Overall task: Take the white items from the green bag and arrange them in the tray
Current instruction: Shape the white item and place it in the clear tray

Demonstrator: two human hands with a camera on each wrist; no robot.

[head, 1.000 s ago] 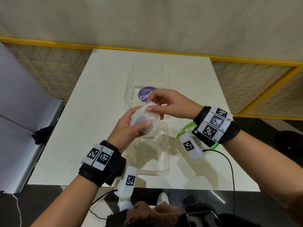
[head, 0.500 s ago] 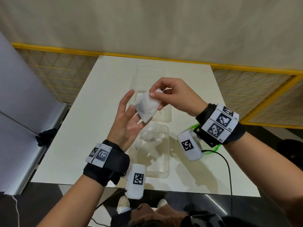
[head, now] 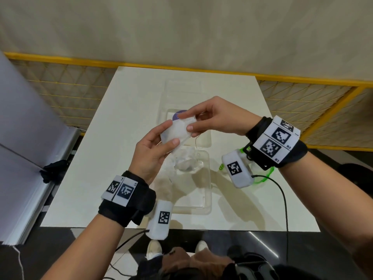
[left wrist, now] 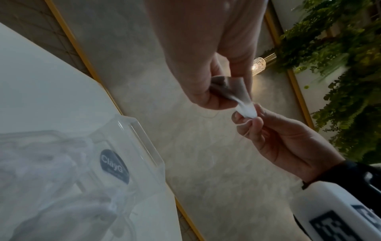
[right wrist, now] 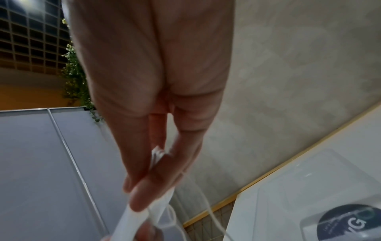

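Note:
A white fabric item (head: 177, 131) with thin loop strings is held in the air between both hands, above the clear trays. My left hand (head: 171, 132) grips its lower left side between thumb and fingers. My right hand (head: 187, 122) pinches its upper right edge. In the left wrist view the same white item (left wrist: 246, 109) is stretched between the two hands. In the right wrist view my fingers pinch the white item (right wrist: 144, 212) and its strings hang down. The near clear tray (head: 207, 199) holds a few white items (head: 185, 162). The green bag (head: 266, 176) lies on the table under my right wrist.
A second clear tray (head: 205, 138) with a round purple sticker (left wrist: 114, 164) sits just behind the near one. A clear lid (head: 181, 91) lies farther back. The white table (head: 101, 158) is flanked by a yellow-framed mesh fence (head: 302, 102) and a grey panel (head: 24, 138).
Half a second ago my left hand was open behind the item; now its thumb and fingers hold it again. Both hands stay raised above the trays, the right still pinching.

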